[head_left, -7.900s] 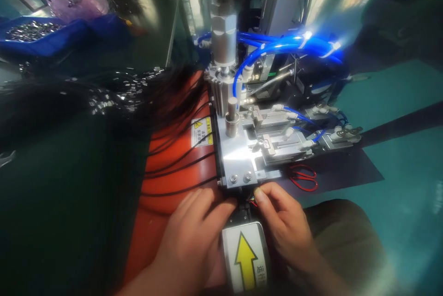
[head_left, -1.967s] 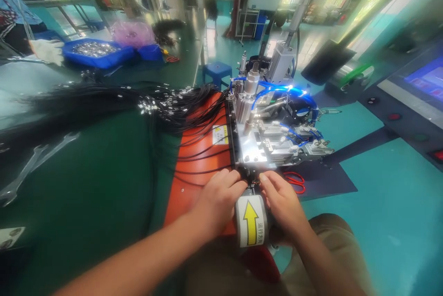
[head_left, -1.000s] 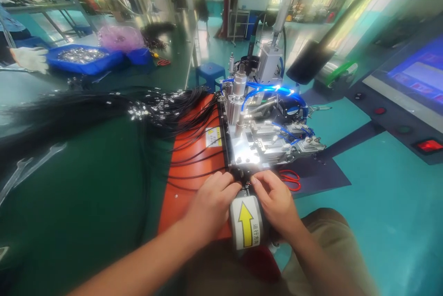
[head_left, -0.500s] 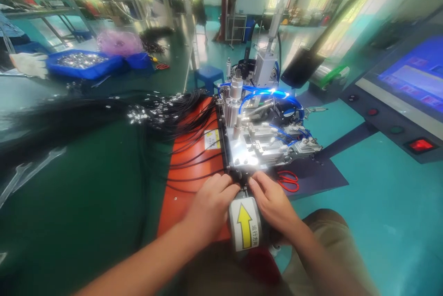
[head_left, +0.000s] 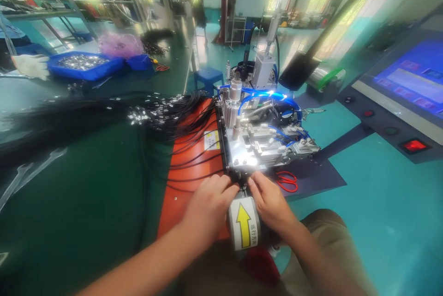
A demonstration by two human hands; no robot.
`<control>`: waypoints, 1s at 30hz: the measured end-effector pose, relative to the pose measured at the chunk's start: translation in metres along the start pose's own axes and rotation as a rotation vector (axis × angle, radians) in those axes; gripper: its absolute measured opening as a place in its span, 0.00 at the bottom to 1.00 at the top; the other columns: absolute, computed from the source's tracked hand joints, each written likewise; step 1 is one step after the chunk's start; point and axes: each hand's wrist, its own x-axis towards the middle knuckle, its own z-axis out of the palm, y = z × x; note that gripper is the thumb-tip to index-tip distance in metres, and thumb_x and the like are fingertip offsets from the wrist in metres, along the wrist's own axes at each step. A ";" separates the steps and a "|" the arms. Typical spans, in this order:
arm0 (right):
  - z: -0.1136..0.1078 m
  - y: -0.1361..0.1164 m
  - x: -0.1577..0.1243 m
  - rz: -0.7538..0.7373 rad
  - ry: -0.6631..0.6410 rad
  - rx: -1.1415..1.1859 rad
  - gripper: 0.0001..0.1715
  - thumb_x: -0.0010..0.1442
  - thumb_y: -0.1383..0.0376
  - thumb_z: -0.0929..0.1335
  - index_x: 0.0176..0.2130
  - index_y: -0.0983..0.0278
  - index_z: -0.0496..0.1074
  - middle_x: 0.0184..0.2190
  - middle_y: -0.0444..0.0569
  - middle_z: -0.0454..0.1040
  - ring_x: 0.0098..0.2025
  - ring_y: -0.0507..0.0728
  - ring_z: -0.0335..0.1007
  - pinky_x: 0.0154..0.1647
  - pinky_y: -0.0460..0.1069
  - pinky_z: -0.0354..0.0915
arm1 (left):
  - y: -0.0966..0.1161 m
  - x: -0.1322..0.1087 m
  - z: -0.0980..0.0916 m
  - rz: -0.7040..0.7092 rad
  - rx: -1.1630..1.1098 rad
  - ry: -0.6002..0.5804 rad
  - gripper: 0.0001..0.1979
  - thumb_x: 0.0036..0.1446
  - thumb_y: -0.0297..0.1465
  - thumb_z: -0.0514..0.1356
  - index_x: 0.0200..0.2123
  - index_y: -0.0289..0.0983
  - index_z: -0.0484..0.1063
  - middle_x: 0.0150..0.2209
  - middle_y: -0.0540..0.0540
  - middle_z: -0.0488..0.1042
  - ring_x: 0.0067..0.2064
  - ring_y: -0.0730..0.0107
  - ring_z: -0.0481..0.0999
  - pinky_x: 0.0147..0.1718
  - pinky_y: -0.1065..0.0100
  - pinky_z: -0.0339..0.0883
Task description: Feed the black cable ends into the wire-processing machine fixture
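Observation:
My left hand point(head_left: 209, 204) and my right hand point(head_left: 269, 199) meet at the front edge of a small metal machine point(head_left: 258, 148) with blue air hoses point(head_left: 263, 97). Both pinch with closed fingers at a thin black cable point(head_left: 188, 178) where it enters the machine; the cable end between the fingertips is too small to make out. Just below the hands sits a white cover with a yellow arrow point(head_left: 244, 224). Several black cables point(head_left: 162, 111) with metal ends lie across an orange plate point(head_left: 194, 167).
Red-handled scissors point(head_left: 287, 180) lie right of the machine on a dark mat. A blue tray of metal parts point(head_left: 81, 63) and a pink bag point(head_left: 119, 44) stand far left. Wrenches point(head_left: 24, 171) lie on the green bench. A control panel with a screen point(head_left: 408, 97) is at right.
The camera has pulled back from a close look at the machine to a wider view. Both hands stay pinched at the machine's front edge, shifting only slightly.

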 end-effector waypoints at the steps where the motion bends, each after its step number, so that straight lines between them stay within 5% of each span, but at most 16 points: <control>1: 0.000 0.000 0.000 0.007 0.003 0.012 0.15 0.70 0.63 0.57 0.30 0.60 0.57 0.26 0.42 0.63 0.29 0.53 0.58 0.32 0.48 0.55 | 0.000 0.000 -0.001 -0.007 0.003 -0.001 0.14 0.61 0.22 0.54 0.46 0.38 0.74 0.39 0.44 0.72 0.41 0.60 0.68 0.40 0.59 0.66; 19: 0.005 0.000 -0.002 0.081 0.044 0.032 0.14 0.69 0.61 0.57 0.30 0.60 0.58 0.25 0.41 0.64 0.28 0.53 0.60 0.30 0.48 0.55 | -0.007 -0.003 0.005 -0.010 -0.025 0.071 0.12 0.63 0.20 0.52 0.37 0.35 0.75 0.33 0.46 0.70 0.36 0.63 0.66 0.36 0.64 0.62; 30: 0.004 0.001 0.000 0.112 0.054 0.037 0.14 0.68 0.60 0.58 0.29 0.60 0.59 0.24 0.41 0.65 0.28 0.53 0.61 0.30 0.48 0.56 | -0.001 -0.001 -0.004 -0.022 0.138 0.001 0.11 0.60 0.20 0.54 0.38 0.36 0.75 0.32 0.45 0.70 0.35 0.60 0.67 0.35 0.60 0.60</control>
